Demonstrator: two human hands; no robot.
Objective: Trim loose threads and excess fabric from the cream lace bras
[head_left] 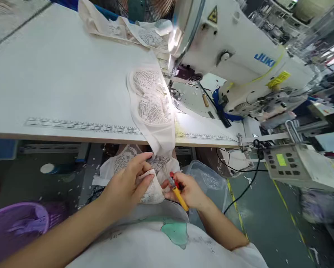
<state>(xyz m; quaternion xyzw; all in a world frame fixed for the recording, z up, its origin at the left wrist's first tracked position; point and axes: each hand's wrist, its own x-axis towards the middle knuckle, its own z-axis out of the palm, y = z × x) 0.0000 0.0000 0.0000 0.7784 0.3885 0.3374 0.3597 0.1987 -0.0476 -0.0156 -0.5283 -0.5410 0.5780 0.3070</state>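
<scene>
My left hand (pixel 130 178) pinches the edge of a white lace bra (pixel 153 191) between thumb and fingers, just below the table's front edge. Close by on the right, my right hand (pixel 185 190) is closed around thread snips (pixel 179 197) with yellow and red on the handle. Their metal tip points up toward the fabric, and the right fingertips are against the bra's edge. Another white lace bra (pixel 153 106) lies on the table, its end hanging over the edge above my hands. More lace pieces (pixel 122 162) lie on my lap, partly hidden by the left hand.
A white sewing machine (pixel 225 48) stands at the right, with a control panel (pixel 284 160) below. Other bra pieces (pixel 113 28) lie at the table's (pixel 57 82) back. A clear plastic bin (pixel 208 178) stands beneath the edge; a purple basket (pixel 41 212) is at lower left.
</scene>
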